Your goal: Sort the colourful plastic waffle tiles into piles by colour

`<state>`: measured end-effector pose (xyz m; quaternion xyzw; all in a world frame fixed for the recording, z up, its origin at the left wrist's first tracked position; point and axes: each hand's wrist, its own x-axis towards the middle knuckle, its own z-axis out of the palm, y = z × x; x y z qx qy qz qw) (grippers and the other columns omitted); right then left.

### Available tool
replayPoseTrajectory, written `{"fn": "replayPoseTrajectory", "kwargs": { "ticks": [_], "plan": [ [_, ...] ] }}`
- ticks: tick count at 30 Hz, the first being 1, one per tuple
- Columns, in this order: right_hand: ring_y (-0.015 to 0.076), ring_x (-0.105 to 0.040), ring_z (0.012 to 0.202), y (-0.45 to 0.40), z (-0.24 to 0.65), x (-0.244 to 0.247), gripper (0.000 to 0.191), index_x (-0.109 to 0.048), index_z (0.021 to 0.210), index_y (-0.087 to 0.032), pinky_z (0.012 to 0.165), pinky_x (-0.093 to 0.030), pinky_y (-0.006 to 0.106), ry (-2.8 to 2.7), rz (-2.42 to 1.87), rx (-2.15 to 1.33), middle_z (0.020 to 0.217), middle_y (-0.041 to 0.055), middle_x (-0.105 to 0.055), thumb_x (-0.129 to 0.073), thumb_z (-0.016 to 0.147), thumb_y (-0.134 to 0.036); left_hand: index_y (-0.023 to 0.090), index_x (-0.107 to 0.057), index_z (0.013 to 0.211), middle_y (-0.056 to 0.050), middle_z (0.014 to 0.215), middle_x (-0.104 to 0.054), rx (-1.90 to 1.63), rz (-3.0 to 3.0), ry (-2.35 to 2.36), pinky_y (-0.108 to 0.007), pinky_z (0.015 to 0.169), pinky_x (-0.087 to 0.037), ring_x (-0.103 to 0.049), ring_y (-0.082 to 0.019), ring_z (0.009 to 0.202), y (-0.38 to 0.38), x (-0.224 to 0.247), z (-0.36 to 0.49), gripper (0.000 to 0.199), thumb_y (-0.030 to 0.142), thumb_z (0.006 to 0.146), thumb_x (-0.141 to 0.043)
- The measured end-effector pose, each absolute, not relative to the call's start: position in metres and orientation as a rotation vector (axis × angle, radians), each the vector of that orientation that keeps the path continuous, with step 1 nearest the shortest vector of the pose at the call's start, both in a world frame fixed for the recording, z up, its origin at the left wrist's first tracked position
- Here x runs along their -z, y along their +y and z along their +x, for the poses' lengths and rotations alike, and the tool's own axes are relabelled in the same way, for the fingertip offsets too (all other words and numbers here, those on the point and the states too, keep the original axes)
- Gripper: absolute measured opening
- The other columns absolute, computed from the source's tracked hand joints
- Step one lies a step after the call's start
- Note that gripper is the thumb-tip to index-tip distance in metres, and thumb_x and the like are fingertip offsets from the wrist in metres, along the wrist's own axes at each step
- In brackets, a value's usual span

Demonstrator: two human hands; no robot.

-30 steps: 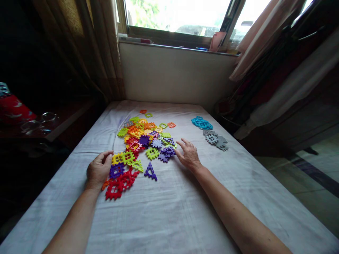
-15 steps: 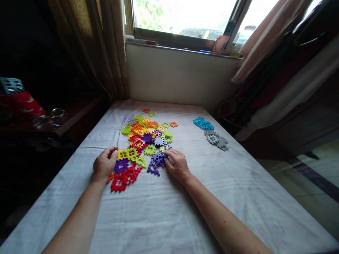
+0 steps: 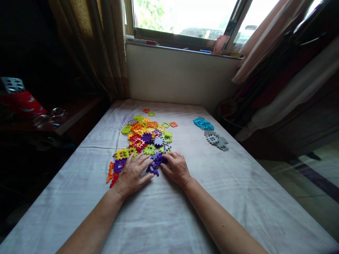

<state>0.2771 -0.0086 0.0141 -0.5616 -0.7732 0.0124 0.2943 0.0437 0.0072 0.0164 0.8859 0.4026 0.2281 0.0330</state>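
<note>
A mixed heap of notched plastic building pieces [image 3: 137,130] lies in front of me, in red, yellow, orange, green and purple. My left hand [image 3: 134,173] is spread flat, palm down, over the near part of the heap and covers most of the red pieces [image 3: 114,180]. Beside its wrist are an orange piece [image 3: 109,171] and a purple window-shaped piece [image 3: 119,164]. My right hand [image 3: 176,167] is at the right edge of a small group of purple building pieces [image 3: 154,164], with thumb and forefinger closed on one of them.
Toward the far right of the cloth-covered surface [image 3: 212,187] lie a blue pile [image 3: 203,123] and a grey pile [image 3: 218,140] of similar pieces. A dark side table with glasses [image 3: 50,118] stands at left. Behind are a wall and a window.
My left hand has moved right from beside the yellow and purple pieces and opened out over the red ones. My right hand has shifted slightly left at the purple pieces.
</note>
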Motion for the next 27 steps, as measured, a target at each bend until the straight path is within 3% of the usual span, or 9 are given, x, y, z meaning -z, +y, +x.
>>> {"fn": "replayPoseTrajectory", "kwargs": {
  "ticks": [6, 17, 23, 27],
  "plan": [
    [0.0216, -0.065, 0.095, -0.007, 0.280, -0.009, 0.016, -0.072, 0.103, -0.025, 0.086, -0.046, 0.035, -2.054, -1.482, -0.020, 0.099, 0.0051, -0.074, -0.063, 0.092, -0.033, 0.031, -0.067, 0.125, -0.006, 0.131, -0.068, -0.624, 2.716, 1.292, -0.061, 0.120, -0.019, -0.055, -0.028, 0.129, 0.008, -0.015, 0.043, 0.036, 0.043, 0.095, -0.052],
    [0.0194, -0.066, 0.086, 0.001, 0.301, -0.007, 0.023, -0.072, 0.093, -0.022, 0.083, -0.049, 0.031, -1.799, -1.500, -0.066, 0.091, 0.0059, -0.074, -0.050, 0.096, -0.029, 0.030, -0.073, 0.109, -0.003, 0.120, -0.073, -0.701, 2.673, 1.409, -0.058, 0.113, -0.031, -0.058, -0.029, 0.123, 0.012, -0.017, 0.032, 0.026, 0.031, 0.094, -0.051],
    [0.0184, -0.066, 0.076, 0.006, 0.332, -0.004, 0.024, -0.074, 0.089, -0.022, 0.074, -0.049, 0.029, -1.634, -1.723, -0.166, 0.086, 0.0046, -0.075, -0.052, 0.090, -0.031, 0.029, -0.071, 0.107, -0.002, 0.119, -0.074, -0.705, 2.680, 1.357, -0.059, 0.115, -0.030, -0.058, -0.028, 0.123, 0.012, -0.017, 0.031, 0.025, 0.029, 0.094, -0.049],
    [0.0203, -0.065, 0.079, 0.005, 0.341, -0.007, 0.023, -0.073, 0.099, -0.019, 0.079, -0.048, 0.032, -1.643, -1.851, -0.015, 0.090, 0.0071, -0.074, -0.055, 0.089, -0.030, 0.028, -0.068, 0.112, -0.003, 0.118, -0.074, -0.736, 2.675, 1.330, -0.059, 0.118, -0.027, -0.058, -0.027, 0.125, 0.014, -0.015, 0.030, 0.027, 0.026, 0.093, -0.049]
  ]
}}
